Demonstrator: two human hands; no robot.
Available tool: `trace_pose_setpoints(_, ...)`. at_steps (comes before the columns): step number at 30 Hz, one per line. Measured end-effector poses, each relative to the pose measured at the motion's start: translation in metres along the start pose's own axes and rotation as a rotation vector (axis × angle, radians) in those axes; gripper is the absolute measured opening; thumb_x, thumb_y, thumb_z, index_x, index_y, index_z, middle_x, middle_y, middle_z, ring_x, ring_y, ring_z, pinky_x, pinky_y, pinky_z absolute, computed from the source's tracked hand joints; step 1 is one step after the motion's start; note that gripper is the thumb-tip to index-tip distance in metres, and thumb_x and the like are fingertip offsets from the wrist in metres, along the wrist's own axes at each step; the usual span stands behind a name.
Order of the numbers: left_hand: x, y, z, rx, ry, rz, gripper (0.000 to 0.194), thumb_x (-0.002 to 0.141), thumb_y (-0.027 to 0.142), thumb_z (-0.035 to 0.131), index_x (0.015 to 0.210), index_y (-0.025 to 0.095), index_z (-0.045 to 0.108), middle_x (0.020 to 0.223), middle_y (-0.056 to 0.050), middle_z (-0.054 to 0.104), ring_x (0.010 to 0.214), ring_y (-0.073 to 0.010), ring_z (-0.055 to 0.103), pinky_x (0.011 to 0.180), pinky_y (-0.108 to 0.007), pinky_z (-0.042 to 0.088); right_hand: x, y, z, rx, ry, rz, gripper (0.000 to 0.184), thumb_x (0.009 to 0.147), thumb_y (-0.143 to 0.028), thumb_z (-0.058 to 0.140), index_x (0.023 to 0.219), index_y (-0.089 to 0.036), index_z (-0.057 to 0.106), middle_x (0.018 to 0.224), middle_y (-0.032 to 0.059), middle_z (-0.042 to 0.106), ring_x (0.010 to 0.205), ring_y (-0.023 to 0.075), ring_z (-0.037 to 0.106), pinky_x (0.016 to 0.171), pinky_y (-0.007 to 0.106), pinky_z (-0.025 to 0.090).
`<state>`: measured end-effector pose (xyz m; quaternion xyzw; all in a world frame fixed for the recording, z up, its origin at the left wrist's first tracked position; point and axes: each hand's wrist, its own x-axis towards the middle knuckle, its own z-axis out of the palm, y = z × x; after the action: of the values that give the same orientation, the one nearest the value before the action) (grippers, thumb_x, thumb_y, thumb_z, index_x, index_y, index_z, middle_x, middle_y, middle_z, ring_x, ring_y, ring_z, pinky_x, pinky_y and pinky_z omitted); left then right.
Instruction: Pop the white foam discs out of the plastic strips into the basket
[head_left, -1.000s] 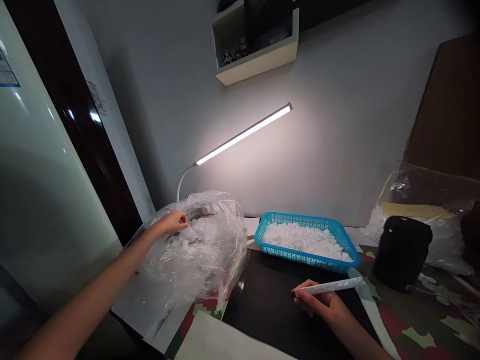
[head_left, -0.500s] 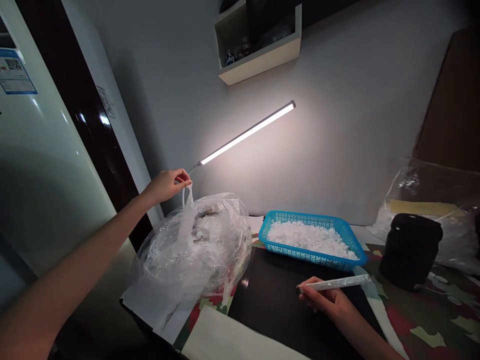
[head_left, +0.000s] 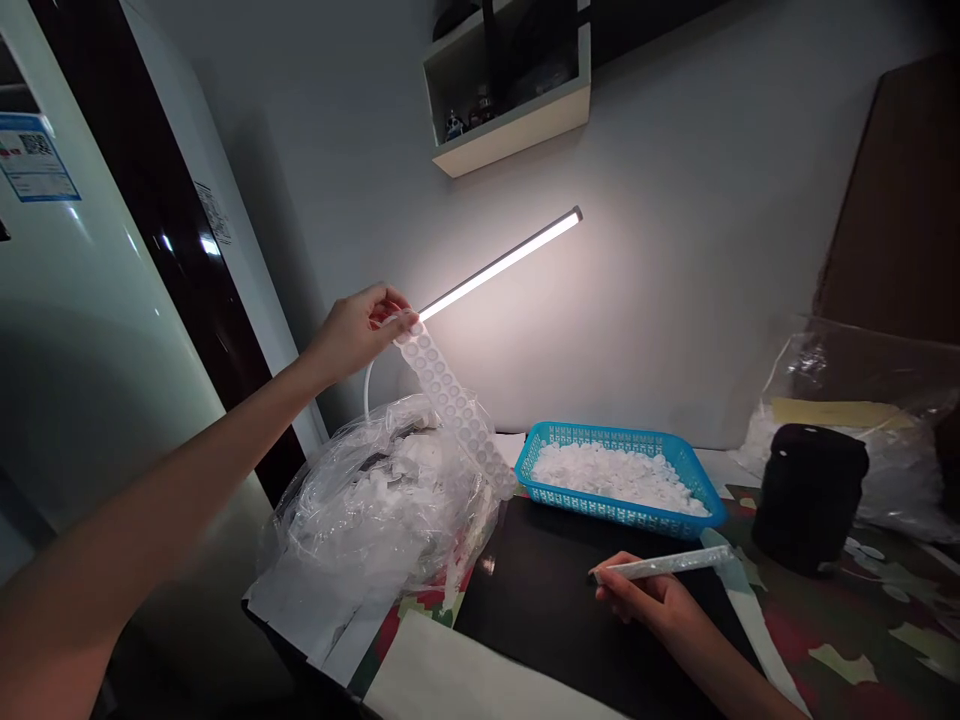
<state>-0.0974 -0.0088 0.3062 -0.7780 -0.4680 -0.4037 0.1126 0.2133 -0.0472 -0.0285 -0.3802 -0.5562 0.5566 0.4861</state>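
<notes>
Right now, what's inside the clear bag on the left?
White scraps show inside the clear bag. Anything beneath them is covered, and the strip pinched in the left hand partly covers the bag's right side.

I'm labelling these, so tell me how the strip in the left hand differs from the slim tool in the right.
The strip is broad, with rows of round shapes; the tool is narrow and shows none. The strip slopes steeply down from the left hand; the tool sits nearly level in the right hand. Both are pale and gripped near one end.
</notes>
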Motion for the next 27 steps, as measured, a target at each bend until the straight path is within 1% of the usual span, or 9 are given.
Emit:
trace_pose_setpoints(3, -0.004, 0.013, 0.007, -0.077, -0.086, 0.01, 0.033, 0.079, 0.048, 0.065, 0.087, 0.017, 0.063, 0.08, -0.003, 0.068, 0.068, -0.0127, 0.061, 0.063, -0.024, 0.049, 0.0, 0.0, 0.001, 0.008, 0.002, 0.001, 0.043, 0.071, -0.06, 0.071, 0.076, -0.018, 0.071, 0.066, 0.0033, 0.063, 0.059, 0.0133, 0.049, 0.055, 0.026, 0.038)
trace_pose_setpoints(7, -0.008, 0.025, 0.014, -0.145, -0.192, 0.009, 0.032, 0.076, 0.048, 0.07, 0.084, 0.016, 0.067, 0.072, -0.002, 0.066, 0.06, -0.01, 0.057, 0.054, -0.021, 0.046, 0.0, -0.001, 0.002, 0.027, -0.006, -0.011, 0.043, 0.07, -0.059, 0.072, 0.075, -0.017, 0.071, 0.065, 0.0028, 0.062, 0.057, 0.0124, 0.047, 0.054, 0.025, 0.037)
trace_pose_setpoints(11, -0.012, 0.035, 0.017, -0.195, -0.28, 0.003, 0.031, 0.075, 0.046, 0.073, 0.081, 0.016, 0.069, 0.07, -0.002, 0.067, 0.057, -0.0084, 0.055, 0.051, -0.02, 0.043, 0.0, -0.003, 0.003, 0.037, 0.003, -0.01, 0.044, 0.069, -0.06, 0.072, 0.075, -0.017, 0.071, 0.065, 0.003, 0.062, 0.058, 0.0129, 0.048, 0.054, 0.026, 0.037)
trace_pose_setpoints(14, -0.013, 0.042, 0.017, -0.224, -0.36, 0.0, 0.028, 0.077, 0.045, 0.07, 0.083, 0.017, 0.072, 0.071, -0.002, 0.069, 0.058, -0.0083, 0.055, 0.052, -0.02, 0.043, 0.0, -0.004, 0.004, 0.041, 0.006, -0.01, 0.044, 0.068, -0.06, 0.072, 0.075, -0.017, 0.071, 0.065, 0.0026, 0.061, 0.058, 0.0127, 0.047, 0.054, 0.025, 0.037)
trace_pose_setpoints(17, -0.013, 0.042, 0.019, -0.252, -0.433, -0.003, 0.028, 0.08, 0.046, 0.067, 0.088, 0.019, 0.074, 0.074, -0.002, 0.07, 0.06, -0.0085, 0.056, 0.054, -0.02, 0.044, 0.0, -0.003, 0.003, 0.042, 0.001, -0.009, 0.044, 0.07, -0.061, 0.071, 0.077, -0.017, 0.071, 0.065, 0.0021, 0.061, 0.057, 0.0122, 0.046, 0.054, 0.025, 0.036)
trace_pose_setpoints(21, -0.012, 0.034, 0.027, -0.291, -0.511, -0.013, 0.03, 0.082, 0.048, 0.066, 0.092, 0.021, 0.074, 0.079, -0.002, 0.071, 0.065, -0.0088, 0.058, 0.058, -0.019, 0.046, 0.0, 0.001, 0.001, 0.035, -0.015, -0.008, 0.041, 0.073, -0.059, 0.07, 0.077, -0.017, 0.07, 0.066, 0.0018, 0.061, 0.058, 0.012, 0.047, 0.056, 0.025, 0.037)
trace_pose_setpoints(24, -0.014, 0.032, 0.033, -0.321, -0.551, -0.021, 0.031, 0.081, 0.049, 0.066, 0.092, 0.021, 0.074, 0.08, -0.002, 0.07, 0.068, -0.0098, 0.059, 0.06, -0.02, 0.048, 0.0, 0.003, -0.001, 0.032, -0.018, -0.009, 0.041, 0.075, -0.058, 0.069, 0.078, -0.017, 0.07, 0.066, 0.0018, 0.061, 0.059, 0.0121, 0.046, 0.056, 0.025, 0.036)
trace_pose_setpoints(27, -0.017, 0.036, 0.036, -0.352, -0.583, -0.027, 0.03, 0.08, 0.049, 0.067, 0.091, 0.022, 0.074, 0.08, -0.002, 0.07, 0.069, -0.0101, 0.058, 0.061, -0.02, 0.048, 0.0, 0.003, -0.001, 0.036, -0.015, -0.011, 0.041, 0.075, -0.058, 0.069, 0.079, -0.017, 0.07, 0.066, 0.0018, 0.06, 0.058, 0.0118, 0.045, 0.055, 0.025, 0.035)
